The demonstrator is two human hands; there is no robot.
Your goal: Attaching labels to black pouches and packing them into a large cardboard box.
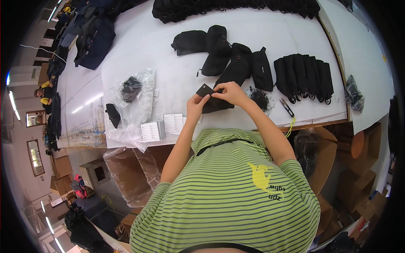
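Note:
My left hand pinches a small black card-like tag with a light mark on it. Fingers of my right hand are closed together at the tag's right side; what they hold, if anything, is too small to tell. Under and beyond both hands lies a black fabric pouch. More black pouches are spread just past it. Close to my right forearm sits a tangle of black cords. White printed cards stand stacked left of my left forearm.
Thread snips with a yellow-green cord lie to the right, below a row of black pouches. Crumpled clear plastic bags cover the left part of the white table. A long black pile runs along the far side. Cardboard boxes stand under the near edge.

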